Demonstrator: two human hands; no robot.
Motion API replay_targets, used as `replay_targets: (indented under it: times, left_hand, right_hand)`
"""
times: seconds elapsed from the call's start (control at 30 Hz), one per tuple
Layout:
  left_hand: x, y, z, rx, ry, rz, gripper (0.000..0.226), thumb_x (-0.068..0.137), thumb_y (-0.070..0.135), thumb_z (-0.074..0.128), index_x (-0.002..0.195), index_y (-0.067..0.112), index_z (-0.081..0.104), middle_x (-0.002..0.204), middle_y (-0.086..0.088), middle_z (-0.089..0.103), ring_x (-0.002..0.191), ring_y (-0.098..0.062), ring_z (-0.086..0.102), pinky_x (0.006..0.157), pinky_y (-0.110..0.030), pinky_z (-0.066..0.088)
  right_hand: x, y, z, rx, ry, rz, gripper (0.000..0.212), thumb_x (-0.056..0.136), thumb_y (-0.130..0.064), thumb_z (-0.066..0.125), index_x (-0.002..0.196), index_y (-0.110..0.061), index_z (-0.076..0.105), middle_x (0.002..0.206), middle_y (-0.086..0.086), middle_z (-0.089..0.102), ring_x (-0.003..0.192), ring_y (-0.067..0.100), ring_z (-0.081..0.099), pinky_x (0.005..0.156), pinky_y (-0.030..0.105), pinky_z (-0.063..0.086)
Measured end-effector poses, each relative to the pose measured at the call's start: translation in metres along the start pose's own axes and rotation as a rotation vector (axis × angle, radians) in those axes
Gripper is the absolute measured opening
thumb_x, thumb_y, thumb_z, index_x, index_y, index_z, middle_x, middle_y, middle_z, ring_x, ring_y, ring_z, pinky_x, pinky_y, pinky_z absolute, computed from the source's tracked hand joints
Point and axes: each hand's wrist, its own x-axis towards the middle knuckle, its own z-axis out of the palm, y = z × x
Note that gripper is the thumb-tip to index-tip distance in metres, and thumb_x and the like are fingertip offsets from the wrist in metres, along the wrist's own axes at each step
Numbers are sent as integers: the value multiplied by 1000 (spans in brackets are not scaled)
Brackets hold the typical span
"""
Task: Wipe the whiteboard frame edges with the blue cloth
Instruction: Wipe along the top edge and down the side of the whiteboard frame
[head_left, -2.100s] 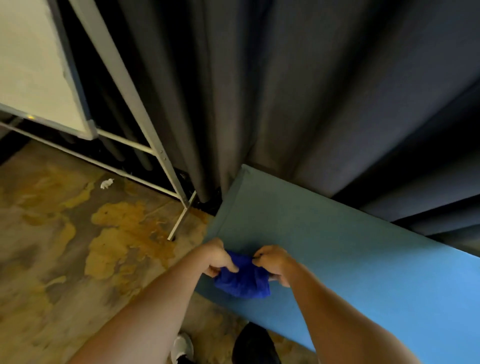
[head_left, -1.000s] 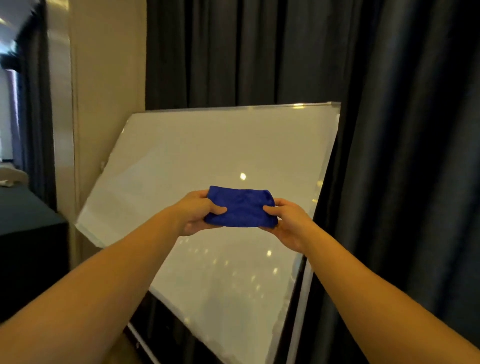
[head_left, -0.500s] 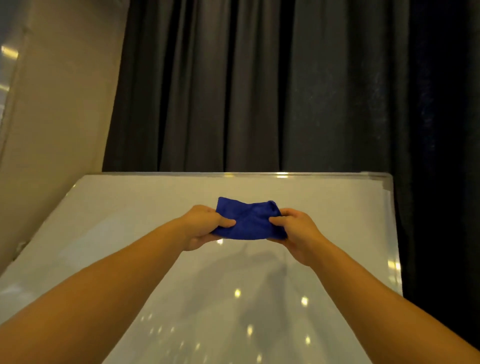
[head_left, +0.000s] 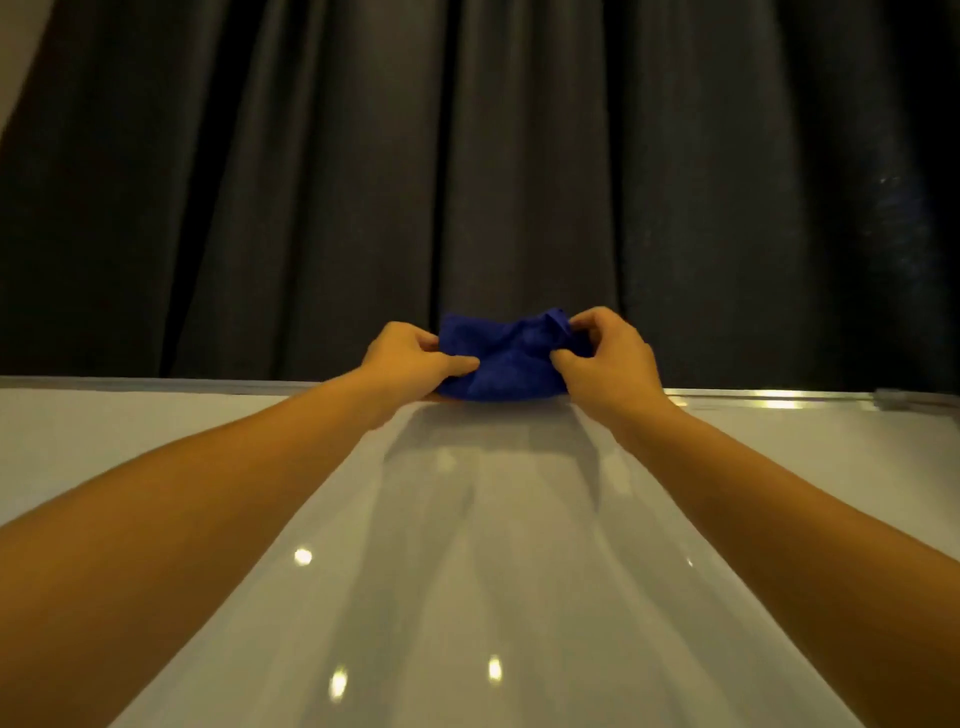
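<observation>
**Item 1: cloth** (head_left: 501, 358). Blue, bunched, creased. Loc.: btw the two hands, lower fold on or just over the top frame edge (head_left: 156, 385) of the board (head_left: 467, 545); contact can't be confirmed from this angle. Handling (est.): light, soft, floppy, no breakage risk. Should drape over a rail and take its shape. Likely to unroll or slip if held by one corner only. Best hold (est.): bunch into a pad, thumb on near side, fingers over far side, so the cloth wraps the rail.

**Item 2: L hand** (head_left: 410, 358). Fingers curled, thumb pressed into the cloth's L end, pinching it.

**Item 3: R hand** (head_left: 605, 358). Fingers curled over the cloth's upper R corner, thumb beneath, pinching it.

**Item 4: board.** White, glossy, light spots reflected. Below and nearer than both hands, forearms over it.

**Item 5: frame edge.** Thin metal strip, runs out L of L hand and R of R hand. Corner piece (head_left: 891, 399) well out to the R of R hand. L end out of shot.

**Item 6: curtain** (head_left: 467, 156). Dark, pleated, beyond and above both hands. Gap behind rail can't be told.

**Room (est.):** rail runs unbroken either way from the hands. Curtain may brush knuckles on far side. Side and bottom edges not in view.
</observation>
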Motion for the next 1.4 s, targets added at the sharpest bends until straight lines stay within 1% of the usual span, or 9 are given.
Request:
replay_targets:
  times: [0.07,0.3,0.4,0.57,0.73,0.93,1.03,1.2,1.4]
  left_hand:
    - [30,-16,-3,188,42,120,18,72,33,83,77,18,74,75,1,73,73,-14,69,58,-28,55]
    - [51,-53,-8,291,49,452,32,79,51,68,73,21,69,70,5,68,70,-16,65,62,-39,53]
    - [46,-58,-9,366,104,522,37,83,56,55,66,24,62,63,9,62,67,-20,61,58,-35,45]
    - [35,-69,-8,426,121,547,38,94,48,44,79,17,61,79,-4,66,78,-28,60,69,-41,47]
    - [17,-89,-5,695,147,580,56,88,62,35,115,19,58,114,-3,63,102,-23,51,88,-38,38]
    - [17,-89,-14,975,-3,462,105,67,81,13,149,16,23,151,-8,32,136,-30,32,117,-51,18]
    - [22,-99,-18,1062,-52,419,108,70,81,23,153,15,4,157,-8,21,143,-31,21,119,-58,4]
    - [18,-105,-13,1013,15,394,125,57,96,-8,154,19,5,159,-6,22,144,-30,21,118,-58,2]
    - [15,-101,-11,981,62,423,129,53,97,-10,154,17,10,157,-6,28,143,-31,26,119,-59,6]
  right_hand:
    - [16,0,25,-119,49,-62,28,87,-7,65,107,-23,56,100,-4,61,89,12,57,67,16,44]
    - [5,2,60,-860,278,-449,51,88,-19,62,137,-15,50,132,14,47,117,34,44,95,46,42]
    - [-16,3,89,-830,82,-516,62,92,-43,46,147,-14,41,149,18,40,137,38,32,112,49,31]
    - [-38,33,104,-987,-218,-400,84,85,-83,8,153,-38,-13,166,-1,-5,148,27,-22,119,45,-12]
    - [-28,40,71,-1025,-261,-257,82,75,-91,1,145,-53,-20,165,1,11,149,38,0,119,51,2]
    - [-26,23,98,-885,-381,-238,68,70,-94,0,128,-72,-28,164,-4,-17,143,46,-24,112,57,-18]
    - [-25,16,114,-847,-434,-260,59,68,-94,-2,121,-79,-24,164,-6,-15,141,46,-28,107,55,-25]
    - [-23,27,79,-941,-362,-166,68,64,-96,-7,126,-74,-23,166,-4,0,146,44,-19,111,58,-20]
    - [-2,11,102,-1027,-163,-284,79,78,-87,7,150,-54,6,150,10,34,141,43,15,115,64,1]
